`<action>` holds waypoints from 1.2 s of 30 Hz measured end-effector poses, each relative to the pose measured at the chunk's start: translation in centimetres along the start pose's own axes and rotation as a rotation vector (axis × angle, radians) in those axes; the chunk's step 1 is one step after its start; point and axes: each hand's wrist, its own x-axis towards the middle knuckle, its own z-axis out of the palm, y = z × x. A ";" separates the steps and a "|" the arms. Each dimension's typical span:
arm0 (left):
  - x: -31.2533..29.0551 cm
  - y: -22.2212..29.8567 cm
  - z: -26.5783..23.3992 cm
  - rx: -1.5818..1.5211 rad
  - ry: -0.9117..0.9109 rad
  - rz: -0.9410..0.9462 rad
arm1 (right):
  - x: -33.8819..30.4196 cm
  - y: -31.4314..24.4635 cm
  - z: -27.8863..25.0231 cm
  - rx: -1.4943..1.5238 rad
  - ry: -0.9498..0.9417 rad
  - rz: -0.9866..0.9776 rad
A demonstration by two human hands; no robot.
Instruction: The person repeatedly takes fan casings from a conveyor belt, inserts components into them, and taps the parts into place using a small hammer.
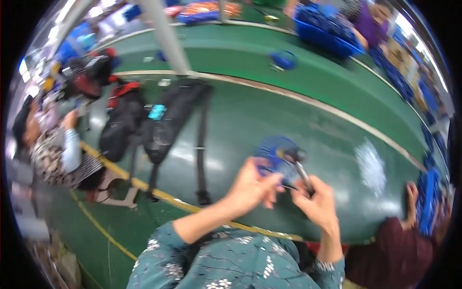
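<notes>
A translucent blue looped item [275, 146], perhaps a coil of cord or strip, sits just above the green table in front of me. My left hand [254, 185] pinches its near side, with the fingertips turned toward my other hand. Closed around a slim silver-and-dark tool [303, 174] is my right hand [316, 201]; motion blur hides the tool's exact kind. Its dark upper end lies against the right edge of the blue loops. A thin dark piece runs between the fingers of both hands.
Black bags with straps [175, 115] lie to the left on the table [327, 144]. Clear plastic [370, 166] lies to the right. Beyond a raised edge, a green belt carries a small blue bundle [284, 60]. A blue crate [327, 33] stands far right. Other people sit on both sides.
</notes>
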 end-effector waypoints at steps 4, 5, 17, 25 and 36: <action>0.6 -1.3 1.2 0.159 0.003 0.025 | -0.4 1.6 -0.2 -0.048 0.022 0.050; 0.6 -1.5 0.7 0.062 -0.031 0.033 | -0.4 1.5 -0.3 -0.045 0.012 0.082; 1.3 -2.1 0.6 -0.370 -0.109 -0.131 | -0.3 0.4 2.2 -0.269 0.110 -0.488; 0.1 -1.4 0.1 -0.159 -0.037 -0.224 | -0.5 0.8 3.0 -0.438 0.099 -0.577; -1.5 -3.3 -0.7 1.237 0.028 0.941 | 3.3 3.2 0.6 0.482 0.077 0.322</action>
